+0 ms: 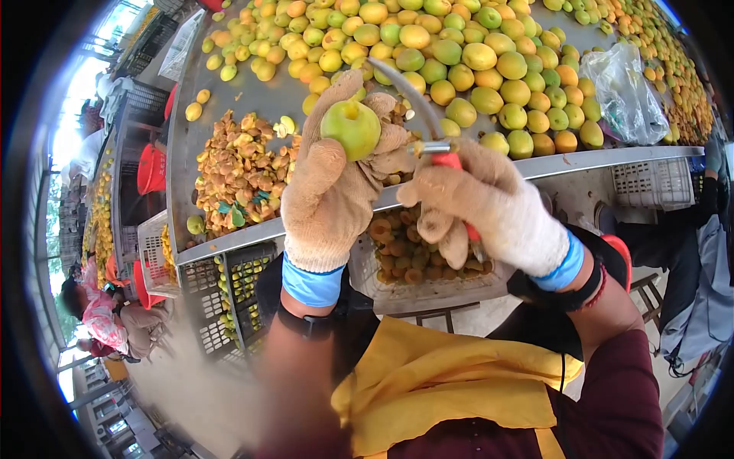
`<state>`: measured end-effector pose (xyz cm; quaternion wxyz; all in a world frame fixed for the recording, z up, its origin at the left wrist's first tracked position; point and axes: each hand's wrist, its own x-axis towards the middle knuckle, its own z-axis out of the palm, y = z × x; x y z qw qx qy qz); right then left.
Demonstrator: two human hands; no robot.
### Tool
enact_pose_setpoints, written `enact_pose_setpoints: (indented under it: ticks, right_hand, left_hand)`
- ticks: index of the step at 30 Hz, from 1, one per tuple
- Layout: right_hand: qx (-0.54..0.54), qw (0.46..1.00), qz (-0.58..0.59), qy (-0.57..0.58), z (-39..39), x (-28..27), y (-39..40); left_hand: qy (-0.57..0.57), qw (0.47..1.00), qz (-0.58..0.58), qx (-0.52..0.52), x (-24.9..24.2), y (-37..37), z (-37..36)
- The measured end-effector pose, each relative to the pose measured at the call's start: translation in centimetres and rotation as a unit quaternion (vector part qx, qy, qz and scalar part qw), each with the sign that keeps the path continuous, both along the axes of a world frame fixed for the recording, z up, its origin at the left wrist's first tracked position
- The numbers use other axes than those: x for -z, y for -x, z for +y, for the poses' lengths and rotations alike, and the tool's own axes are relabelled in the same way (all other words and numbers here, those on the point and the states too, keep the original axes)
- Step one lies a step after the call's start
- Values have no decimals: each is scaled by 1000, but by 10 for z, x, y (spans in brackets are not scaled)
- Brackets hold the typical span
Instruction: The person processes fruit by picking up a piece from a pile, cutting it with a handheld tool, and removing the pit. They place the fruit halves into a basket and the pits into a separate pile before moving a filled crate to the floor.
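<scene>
Across the counter point(566, 163) spreads a heap of yellow and green fruit point(505, 65). Below the counter's front edge sits a crate point(436, 294) of cut pieces point(401, 252); near the counter's front left corner lies a mound of orange-brown scraps point(241, 176). Over that front edge, the gloved right hand point(489, 206) grips a curved knife point(436, 148), its blade just beside a green fruit point(350, 131). That fruit is above the counter, within the gloved left hand point(329, 200), clasped between thumb and fingers

Single head-worn view, wide, curved at edges. Faces forward and down; left hand point(327, 205), right hand point(493, 205) near, mid-frame; table point(187, 153) beyond, upper frame.
</scene>
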<state>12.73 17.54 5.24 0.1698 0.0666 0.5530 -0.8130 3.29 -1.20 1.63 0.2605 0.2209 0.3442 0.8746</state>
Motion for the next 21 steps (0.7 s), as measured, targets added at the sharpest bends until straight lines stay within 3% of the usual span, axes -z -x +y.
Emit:
enact_pose_setpoints:
  ticks: [2, 9, 12, 14, 18, 21]
  right_hand:
    - [13, 999, -9, -39, -8, -1, -6]
    - [53, 998, 15, -20, -23, 12, -8]
    - [-1, 1000, 0, -10, -14, 6, -7]
    - [-91, 993, -76, 17, -8, -2, -8]
    - [-2, 999, 13, 47, -31, 16, -17]
    - [-10, 1000, 4, 14, -33, 19, -10]
  left_hand:
    - [3, 1000, -7, -20, 3, -3, 4]
    - [25, 999, -28, -37, -3, -13, 14]
    - [43, 998, -6, -39, -2, -12, 12]
    - [50, 998, 19, -33, -3, -13, 12]
    - [68, 995, 16, -73, -14, -31, 23]
    - [51, 992, -15, -116, -14, -38, 29]
